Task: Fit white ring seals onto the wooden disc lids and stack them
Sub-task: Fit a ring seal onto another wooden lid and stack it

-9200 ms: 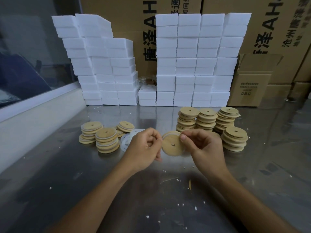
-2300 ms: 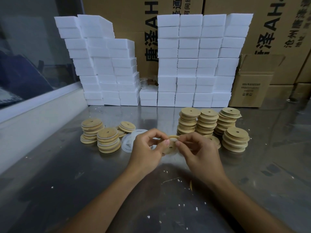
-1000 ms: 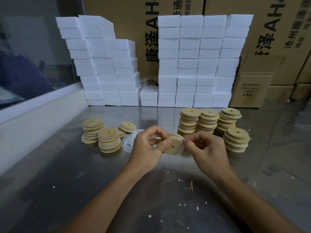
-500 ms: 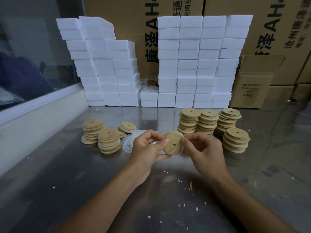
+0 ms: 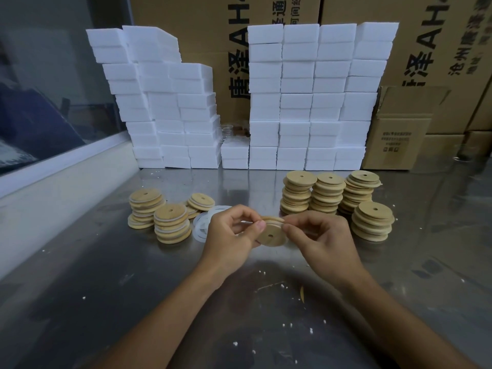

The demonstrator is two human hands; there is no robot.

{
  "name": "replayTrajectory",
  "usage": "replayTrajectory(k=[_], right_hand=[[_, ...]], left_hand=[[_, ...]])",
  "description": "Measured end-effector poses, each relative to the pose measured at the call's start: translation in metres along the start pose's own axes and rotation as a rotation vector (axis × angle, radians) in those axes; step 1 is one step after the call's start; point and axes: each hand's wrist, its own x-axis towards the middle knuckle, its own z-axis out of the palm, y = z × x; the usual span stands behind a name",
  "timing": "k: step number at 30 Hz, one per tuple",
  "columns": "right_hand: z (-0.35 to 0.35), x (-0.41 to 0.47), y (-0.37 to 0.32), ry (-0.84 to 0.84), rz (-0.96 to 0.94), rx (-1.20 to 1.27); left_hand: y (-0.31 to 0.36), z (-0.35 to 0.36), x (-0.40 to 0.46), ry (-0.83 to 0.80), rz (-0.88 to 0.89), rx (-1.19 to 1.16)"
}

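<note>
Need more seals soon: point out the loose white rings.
The loose white rings lie on the steel table, left of centre, between the sealed-lid stack and the left hand.

Seven lid stacks point(image 5: 300, 193), one held lid point(image 5: 273, 234), two hands point(image 5: 229, 235).

One view only here, a wide-angle head camera looking forward and down from above the near edge of the table point(image 5: 106, 302), close enough that both forearms run in from the bottom of the frame. The hands point(image 5: 271, 235) sit just below the centre, and beyond them the view faces a wall of white foam blocks point(image 5: 306, 102) at the table's far edge. Cardboard cartons point(image 5: 426, 35) rise behind those, and straight lines bow at the frame edges.
</note>
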Motion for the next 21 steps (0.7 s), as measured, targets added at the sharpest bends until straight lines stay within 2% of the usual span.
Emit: replayTrajectory(k=[6, 13, 21], right_hand=[[0.0003, 0.0000, 0.0028, -0.012, 0.003, 0.003], [0.0017, -0.0011, 0.0045, 0.003, -0.088, -0.119], [-0.0001, 0.0006, 0.0034, 0.013, -0.020, -0.004]], left_hand=[[-0.0004, 0.0003, -0.0007, 0.011, -0.011, 0.022], [0.0020, -0.0002, -0.0003, 0.043, -0.112, -0.095], [0.0061, 0.0008, 0.0007, 0.079, -0.203, -0.215]])
